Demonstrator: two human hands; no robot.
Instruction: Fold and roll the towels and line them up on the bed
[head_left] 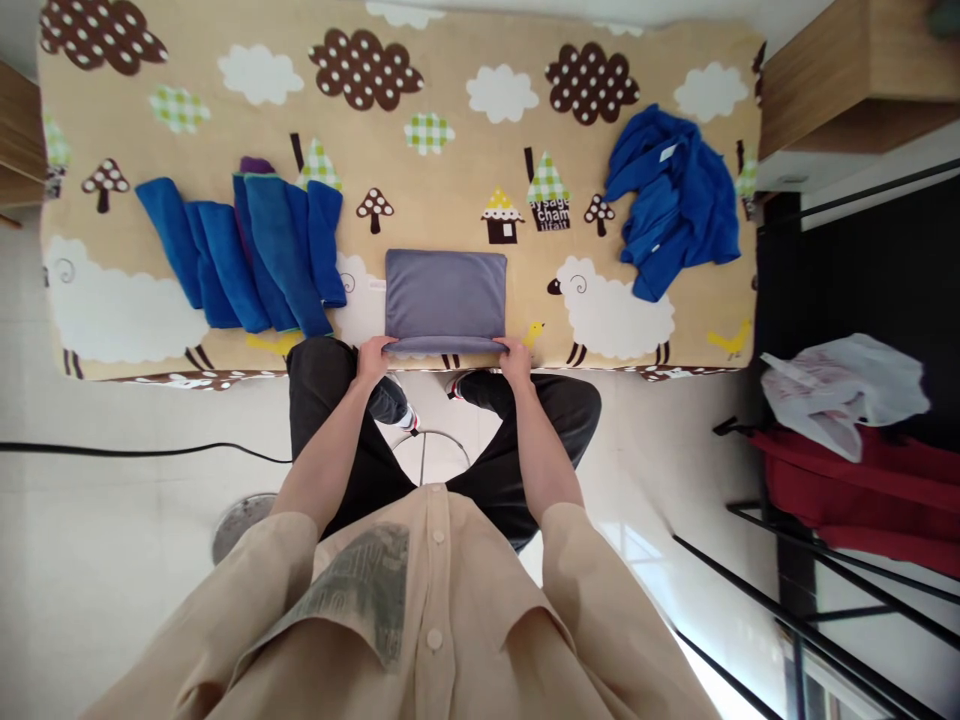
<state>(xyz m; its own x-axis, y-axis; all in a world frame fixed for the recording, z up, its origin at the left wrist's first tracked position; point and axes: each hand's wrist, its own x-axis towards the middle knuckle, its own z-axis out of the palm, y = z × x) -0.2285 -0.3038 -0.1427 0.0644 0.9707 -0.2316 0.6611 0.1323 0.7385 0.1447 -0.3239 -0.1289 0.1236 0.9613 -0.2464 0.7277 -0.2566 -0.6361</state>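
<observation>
A grey cloth (446, 295) lies flat in front of me at the near edge of the bed-like surface, its near edge turned over into a narrow roll. My left hand (372, 360) pinches the left end of that roll. At the right end, my right hand (515, 360) grips the same roll between thumb and fingers. To the left sit several rolled blue cloths (225, 265) side by side, with a bit of purple among them. A crumpled heap of blue cloth (675, 200) rests on the right.
A beige patterned cover (465, 200) with sheep and clouds spreads under the cloths. On the right are a wooden cabinet (862, 75), black metal bars (750, 580), a white plastic bag (847, 385) and red fabric (855, 490). A black cable (150, 450) runs at left.
</observation>
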